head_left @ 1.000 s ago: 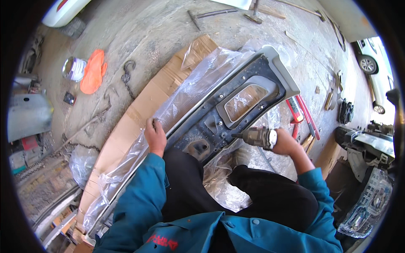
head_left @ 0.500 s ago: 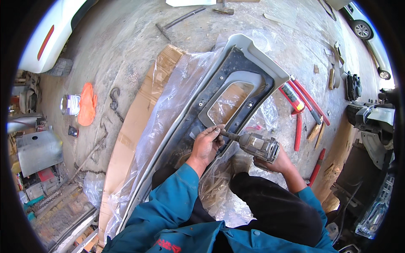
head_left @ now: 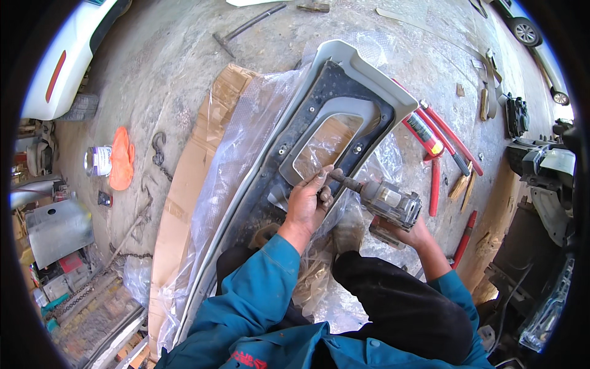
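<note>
My right hand (head_left: 410,233) grips a dark cordless impact wrench (head_left: 390,203), whose narrow nose points up and left toward my left hand. My left hand (head_left: 307,206) is closed, thumb and fingertips pinched together beside the nose's tip; whatever they hold is too small to make out. Under both hands a long grey-edged car body panel (head_left: 367,79) lies slanted with its dark inner side up, reaching from between my knees to the far middle. An oblong opening (head_left: 326,147) is cut in it, with several bolts or studs around it.
Clear bubble wrap (head_left: 249,129) and a cardboard sheet (head_left: 187,166) lie under the panel. Red-handled tools (head_left: 437,138) are at the right, a hammer (head_left: 246,31) at the far side. At left are an orange glove (head_left: 122,158), a can (head_left: 98,160) and a chain hook (head_left: 158,147).
The impact wrench and my right hand have shifted slightly right and its nose has drawn back a little from the left fingertips. My left hand has moved a little right and up.
</note>
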Available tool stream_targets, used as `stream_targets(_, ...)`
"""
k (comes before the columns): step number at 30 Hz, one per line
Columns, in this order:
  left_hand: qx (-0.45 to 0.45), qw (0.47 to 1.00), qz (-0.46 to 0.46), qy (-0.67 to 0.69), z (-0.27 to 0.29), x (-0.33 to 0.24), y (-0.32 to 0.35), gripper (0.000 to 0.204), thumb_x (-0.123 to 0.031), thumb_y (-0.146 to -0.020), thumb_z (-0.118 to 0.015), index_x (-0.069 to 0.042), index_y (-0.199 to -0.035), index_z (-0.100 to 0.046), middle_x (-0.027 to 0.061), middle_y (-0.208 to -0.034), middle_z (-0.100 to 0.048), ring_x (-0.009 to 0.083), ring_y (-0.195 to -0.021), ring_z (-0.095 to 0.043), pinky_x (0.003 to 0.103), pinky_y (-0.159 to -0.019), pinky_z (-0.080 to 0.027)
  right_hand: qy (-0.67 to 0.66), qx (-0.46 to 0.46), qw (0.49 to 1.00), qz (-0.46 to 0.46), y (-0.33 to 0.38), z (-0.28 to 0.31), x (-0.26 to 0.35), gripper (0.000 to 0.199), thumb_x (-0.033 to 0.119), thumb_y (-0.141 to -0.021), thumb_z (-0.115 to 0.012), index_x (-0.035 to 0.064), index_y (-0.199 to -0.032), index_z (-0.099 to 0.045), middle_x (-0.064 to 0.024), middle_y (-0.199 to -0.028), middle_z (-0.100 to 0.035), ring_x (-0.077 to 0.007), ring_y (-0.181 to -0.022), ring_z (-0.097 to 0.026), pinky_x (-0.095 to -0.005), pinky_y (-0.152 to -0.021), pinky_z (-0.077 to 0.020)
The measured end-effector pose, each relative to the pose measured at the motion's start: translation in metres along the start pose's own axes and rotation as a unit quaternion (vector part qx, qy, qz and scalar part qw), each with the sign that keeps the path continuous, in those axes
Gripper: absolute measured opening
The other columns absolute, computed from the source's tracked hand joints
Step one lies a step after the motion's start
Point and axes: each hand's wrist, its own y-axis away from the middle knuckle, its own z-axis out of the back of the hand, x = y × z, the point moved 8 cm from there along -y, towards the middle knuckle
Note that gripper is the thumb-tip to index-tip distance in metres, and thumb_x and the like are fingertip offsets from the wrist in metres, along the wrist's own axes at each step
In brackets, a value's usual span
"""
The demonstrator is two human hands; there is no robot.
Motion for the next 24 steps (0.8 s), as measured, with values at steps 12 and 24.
stream_targets(12,0.095,0.993,-0.022,0.061,-0.047,0.007,-0.009,0.032,-0.025,-0.116,-0.063,-0.008,-0.142,-0.068,0.0098,-0.144,-0.069,0.0067,-0.07,-0.047,0.025,-0.066,-0.044,-0.448,-0.034,0.866,-0.218,0.019,-0.021,-0.048,0.04,-0.001,-0.083,-0.083,-0.0001,-0.123,-0.076,-0.0074,-0.108,-0.076,-0.0212,-0.096,-0.073,-0.0385,-0.089,-0.0612)
stream_targets(24,0.085,0.994,-0.061,-0.022,-0.076,-0.003,-0.029,0.044,-0.035,-0.119,-0.056,-0.007,-0.151,-0.064,0.0114,-0.135,-0.075,0.0063,-0.066,-0.046,0.024,-0.061,-0.043,-0.567,-0.04,0.792,-0.222,0.004,-0.029,-0.027,0.034,0.006,-0.09,-0.077,-0.0019,-0.122,-0.068,-0.0065,-0.08,-0.064,-0.0177,-0.069,-0.06,-0.0341,-0.069,-0.0505)
